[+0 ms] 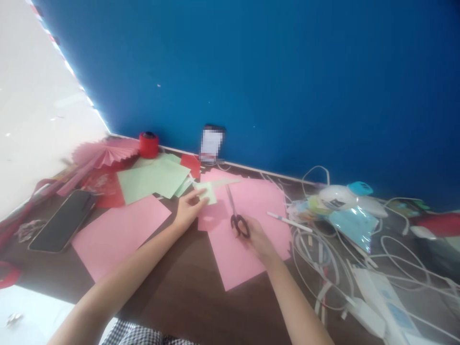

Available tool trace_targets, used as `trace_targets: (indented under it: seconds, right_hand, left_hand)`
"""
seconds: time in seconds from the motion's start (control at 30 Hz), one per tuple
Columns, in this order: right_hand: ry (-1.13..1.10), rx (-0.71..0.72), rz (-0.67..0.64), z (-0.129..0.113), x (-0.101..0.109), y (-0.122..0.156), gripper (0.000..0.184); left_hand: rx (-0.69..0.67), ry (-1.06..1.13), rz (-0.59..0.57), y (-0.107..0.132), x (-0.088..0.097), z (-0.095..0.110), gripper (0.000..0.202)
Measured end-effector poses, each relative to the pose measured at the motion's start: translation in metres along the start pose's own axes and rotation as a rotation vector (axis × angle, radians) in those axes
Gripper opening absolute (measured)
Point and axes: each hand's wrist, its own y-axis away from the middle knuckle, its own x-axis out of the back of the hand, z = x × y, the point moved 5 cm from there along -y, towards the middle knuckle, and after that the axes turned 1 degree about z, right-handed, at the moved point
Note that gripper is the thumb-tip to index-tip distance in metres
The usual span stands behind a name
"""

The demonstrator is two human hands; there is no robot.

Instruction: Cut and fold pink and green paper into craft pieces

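1. A dark phone [63, 223] lies beside a pink sheet [122, 235].
2. The left hand [189, 208] pinches a small pale green paper piece [209, 194] between thumb and fingers, at the pink papers' [264, 196] left edge.
3. The right hand [255, 239], fingers curled round the handles, holds scissors [234, 215] over those papers, blades pointing away.
4. A white pen [291, 222] lies near white cables [336, 258].

Readable text: none for you to record. Far centre, upright screen [212, 143]: pixelated. Right, dark mark [337, 203] on a white object [328, 193]: too blurred for you to read.
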Motion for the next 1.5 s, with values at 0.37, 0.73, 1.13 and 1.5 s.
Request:
trace_targets:
  seconds: [0.37,0.73,1.13,1.5]
  right_hand:
    - [-0.007,0.015,-0.186,-0.001,-0.036,0.006,0.037]
    - [-0.074,-0.031,-0.178,0.01,-0.033,0.004,0.039]
    - [-0.062,-0.005,-0.192,0.008,-0.033,0.003,0.041]
    - [-0.079,-0.03,-0.194,0.006,-0.034,0.004,0.043]
  left_hand:
    - [-0.052,0.062,-0.037,0.003,-0.006,-0.002,0.036]
    - [-0.045,0.086,-0.109,0.007,-0.014,-0.01,0.033]
    - [-0.045,0.099,-0.103,0.009,-0.016,-0.008,0.034]
    - [-0.03,0.096,-0.113,0.01,-0.016,-0.003,0.034]
